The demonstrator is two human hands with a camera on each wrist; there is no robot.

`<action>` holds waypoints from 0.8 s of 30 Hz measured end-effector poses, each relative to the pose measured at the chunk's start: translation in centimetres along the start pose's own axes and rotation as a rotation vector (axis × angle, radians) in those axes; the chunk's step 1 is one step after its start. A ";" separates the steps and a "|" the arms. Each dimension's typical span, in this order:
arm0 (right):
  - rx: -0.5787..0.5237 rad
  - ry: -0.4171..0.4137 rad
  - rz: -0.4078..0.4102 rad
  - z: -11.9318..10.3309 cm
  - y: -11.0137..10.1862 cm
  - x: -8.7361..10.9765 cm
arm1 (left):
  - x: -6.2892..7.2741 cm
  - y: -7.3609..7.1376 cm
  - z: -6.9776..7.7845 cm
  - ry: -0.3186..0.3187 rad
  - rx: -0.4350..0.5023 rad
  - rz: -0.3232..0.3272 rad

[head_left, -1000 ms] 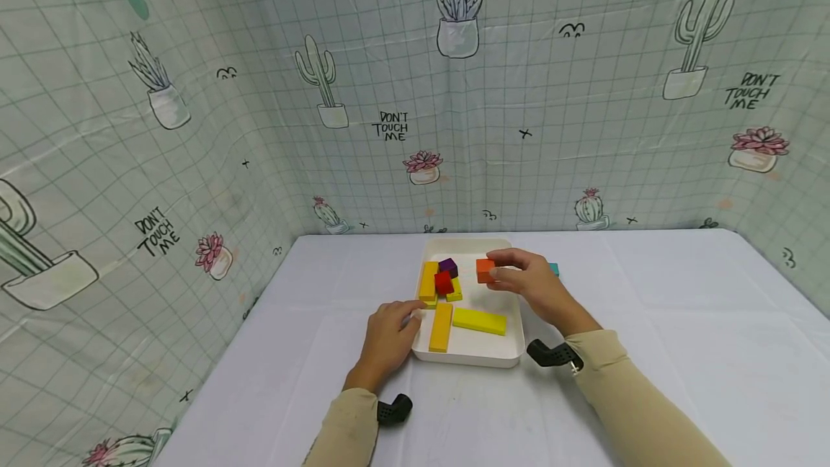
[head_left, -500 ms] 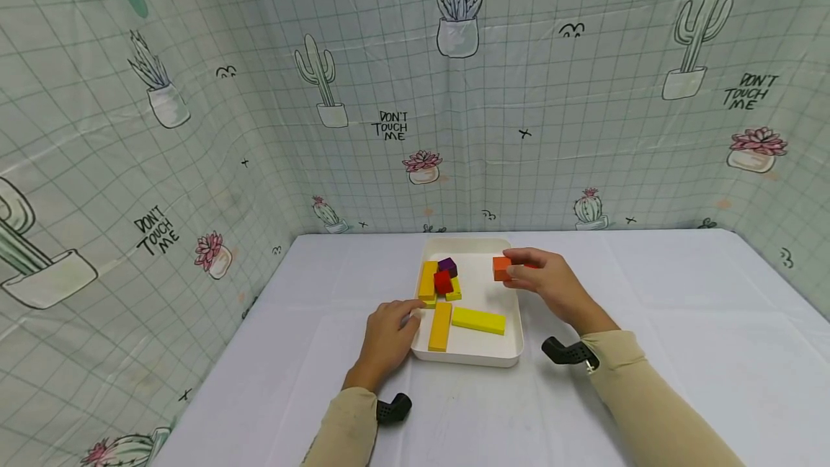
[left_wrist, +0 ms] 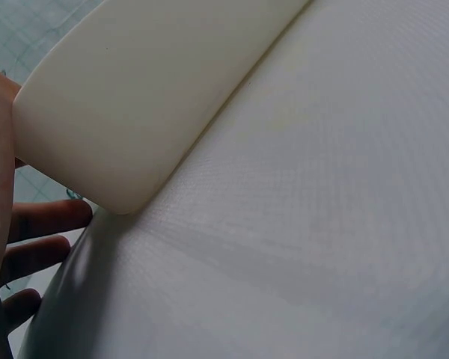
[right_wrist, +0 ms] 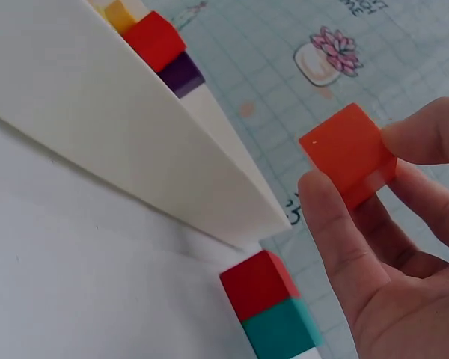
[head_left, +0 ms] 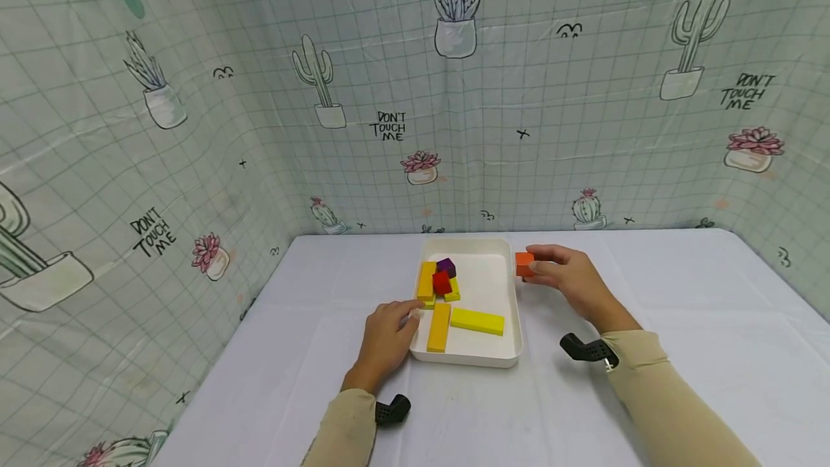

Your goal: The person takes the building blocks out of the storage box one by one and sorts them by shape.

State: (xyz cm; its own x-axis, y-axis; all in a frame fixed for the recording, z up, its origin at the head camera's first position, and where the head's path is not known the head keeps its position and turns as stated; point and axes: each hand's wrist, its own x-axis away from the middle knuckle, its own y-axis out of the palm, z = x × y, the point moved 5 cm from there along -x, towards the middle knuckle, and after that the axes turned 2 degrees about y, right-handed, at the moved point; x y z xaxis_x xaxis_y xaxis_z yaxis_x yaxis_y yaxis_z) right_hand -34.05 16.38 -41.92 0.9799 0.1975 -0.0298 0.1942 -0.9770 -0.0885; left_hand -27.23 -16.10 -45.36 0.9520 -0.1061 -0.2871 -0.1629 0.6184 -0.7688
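Note:
In the head view my right hand holds an orange cube just outside the tray's right wall. The right wrist view shows thumb and fingers pinching that orange cube. Below it on the table stand a red block and a teal block side by side; the hand hides most of them from the head camera. My left hand grips the left rim of the white tray with thumb and index finger. Its other fingers show beyond the tray's wall.
Inside the tray lie a bright yellow plank, an amber plank and another amber plank. A red cube leans among them near a purple cube. Behind the table hangs a cactus-print cloth.
My right hand has carried the orange cube rightward, from over the tray to beyond its right wall. My left hand stays on the rim, and the tray's blocks have not moved.

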 end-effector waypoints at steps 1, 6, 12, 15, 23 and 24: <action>0.001 0.005 0.010 0.0 -0.3 0.0 | 0.0 0.0 0.0 0.003 -0.003 0.000; -0.001 0.031 0.038 0.2 -1.2 0.2 | 0.2 0.1 -0.3 -0.020 -0.008 -0.005; 0.005 0.036 0.064 0.4 -2.8 0.3 | 0.4 0.2 -0.5 -0.031 -0.005 -0.015; -0.004 0.042 0.083 0.5 -3.7 0.3 | 0.4 0.1 -0.4 -0.026 -0.002 -0.007; -0.083 0.086 0.135 1.1 -5.5 0.6 | 0.2 0.0 0.0 0.000 0.000 -0.005; -0.090 0.090 0.138 1.2 -5.7 0.6 | 0.2 0.1 0.0 0.003 -0.001 -0.006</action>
State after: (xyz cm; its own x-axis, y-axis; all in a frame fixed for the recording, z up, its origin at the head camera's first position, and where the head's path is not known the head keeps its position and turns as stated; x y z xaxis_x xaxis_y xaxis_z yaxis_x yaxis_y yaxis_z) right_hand -34.63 22.14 -42.64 0.9969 0.0565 0.0544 0.0566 -0.9984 0.0001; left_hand -27.08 -16.03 -45.44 0.9522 -0.1123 -0.2843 -0.1573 0.6173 -0.7708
